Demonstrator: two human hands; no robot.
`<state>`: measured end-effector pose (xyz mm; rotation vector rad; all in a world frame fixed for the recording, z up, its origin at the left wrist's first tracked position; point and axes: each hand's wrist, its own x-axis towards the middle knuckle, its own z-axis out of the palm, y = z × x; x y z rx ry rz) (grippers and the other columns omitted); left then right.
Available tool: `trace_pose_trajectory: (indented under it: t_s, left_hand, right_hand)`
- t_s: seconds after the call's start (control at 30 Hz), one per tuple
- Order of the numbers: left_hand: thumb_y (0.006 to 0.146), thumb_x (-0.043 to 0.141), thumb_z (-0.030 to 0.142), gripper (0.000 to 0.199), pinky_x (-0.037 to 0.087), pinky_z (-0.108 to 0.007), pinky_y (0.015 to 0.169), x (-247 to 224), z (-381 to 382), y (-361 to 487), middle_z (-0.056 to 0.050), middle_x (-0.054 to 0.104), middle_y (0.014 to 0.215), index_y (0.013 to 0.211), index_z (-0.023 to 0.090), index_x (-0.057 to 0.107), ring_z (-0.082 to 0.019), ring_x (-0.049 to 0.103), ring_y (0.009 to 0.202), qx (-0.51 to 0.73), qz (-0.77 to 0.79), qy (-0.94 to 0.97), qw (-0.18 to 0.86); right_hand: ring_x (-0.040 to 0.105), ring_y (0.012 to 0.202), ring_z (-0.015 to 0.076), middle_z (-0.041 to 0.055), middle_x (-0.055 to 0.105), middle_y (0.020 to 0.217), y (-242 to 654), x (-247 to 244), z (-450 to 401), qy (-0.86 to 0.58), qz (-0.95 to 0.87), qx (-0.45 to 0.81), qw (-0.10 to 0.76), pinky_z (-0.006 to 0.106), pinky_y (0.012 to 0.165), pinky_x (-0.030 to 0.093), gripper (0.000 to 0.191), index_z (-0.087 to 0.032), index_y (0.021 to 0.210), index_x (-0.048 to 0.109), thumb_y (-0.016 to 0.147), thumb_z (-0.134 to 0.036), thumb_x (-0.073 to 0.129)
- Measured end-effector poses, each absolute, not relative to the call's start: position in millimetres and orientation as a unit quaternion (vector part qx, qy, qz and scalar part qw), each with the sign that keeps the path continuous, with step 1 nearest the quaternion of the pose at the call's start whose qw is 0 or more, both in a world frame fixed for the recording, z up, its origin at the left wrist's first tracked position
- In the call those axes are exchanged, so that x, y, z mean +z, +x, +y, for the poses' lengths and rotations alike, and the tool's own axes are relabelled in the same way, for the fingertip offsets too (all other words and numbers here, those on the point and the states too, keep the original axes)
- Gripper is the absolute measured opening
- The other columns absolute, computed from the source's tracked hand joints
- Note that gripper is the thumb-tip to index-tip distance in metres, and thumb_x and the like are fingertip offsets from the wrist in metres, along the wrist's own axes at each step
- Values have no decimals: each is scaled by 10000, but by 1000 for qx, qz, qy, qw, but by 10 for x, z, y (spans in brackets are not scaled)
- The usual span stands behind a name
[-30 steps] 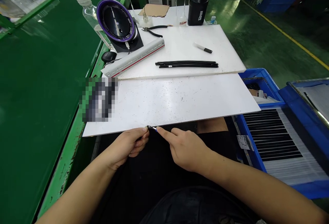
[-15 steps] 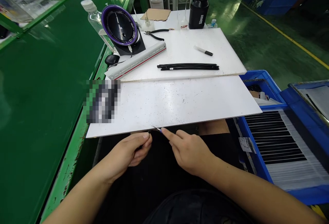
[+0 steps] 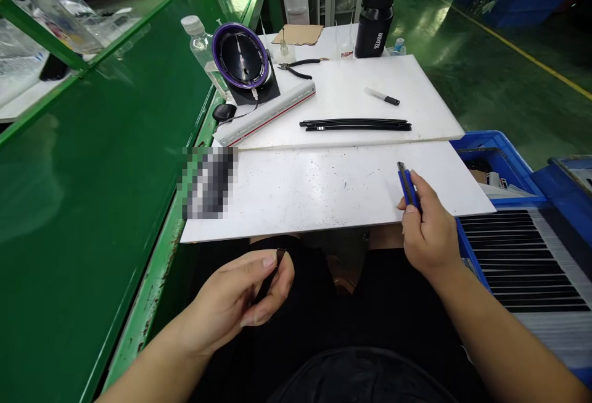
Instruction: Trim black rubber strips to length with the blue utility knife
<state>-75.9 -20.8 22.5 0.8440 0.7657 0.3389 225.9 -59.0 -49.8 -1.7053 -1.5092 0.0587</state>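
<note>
In my right hand [image 3: 432, 230] is a blue utility knife [image 3: 407, 188], held over the right front part of the white board [image 3: 287, 187]. My left hand [image 3: 250, 289], low in front of my lap, pinches a thin black strip [image 3: 280, 256] between thumb and fingers; most of that strip is hidden by the hand. A bundle of black strips [image 3: 356, 124] lies across the thicker white slab behind. Farther back on the slab rests a pen-like tool with a black end [image 3: 391, 100].
A purple-rimmed fan [image 3: 241, 55], a long white bar with a red line [image 3: 272, 113] and pliers [image 3: 300, 70] occupy the left and back. A black bottle [image 3: 374, 26] stands behind. Blue crates [image 3: 502, 144] sit at right, one with rows of black strips [image 3: 522, 261].
My right hand has moved right and up with the knife, away from my left hand. My left hand has turned, showing more of the black strip. The view has shifted slightly left.
</note>
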Motion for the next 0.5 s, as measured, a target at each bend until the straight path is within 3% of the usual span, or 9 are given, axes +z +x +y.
trace_pose_trajectory:
  t_s: [0.2,0.4,0.5]
  left_hand:
    - [961,480,536,413,186,-208,453,263,-232,-765,37,408,532,826,166,605,-63,292,482,123,424,497,748]
    - [930,528,566,413,178,-204,445,250,-222,-734,49,376,525,808,176,589,-64,261,483,128,460,492,728]
    - [919,534,590,431,182,-205,446,249,-201,-702,50,380,522,812,177,597,-66,278,480,117,473,499,717]
  right_hand:
    - [639,936,243,103,679,1032,2462,-614,-330,-653,-615,-104,429,404,852,549,576,-175,1513,433,939,-157,487]
    - [587,909,261,99,661,997,2543,-764,-164,-678,-649,-92,333,432,844,527,384,-169,1279,683,931,-200,523]
    - [574,900,250,92,660,1005,2528,-772,-153,-684,-654,-80,313,404,816,526,366,-166,1228,717,913,-178,529]
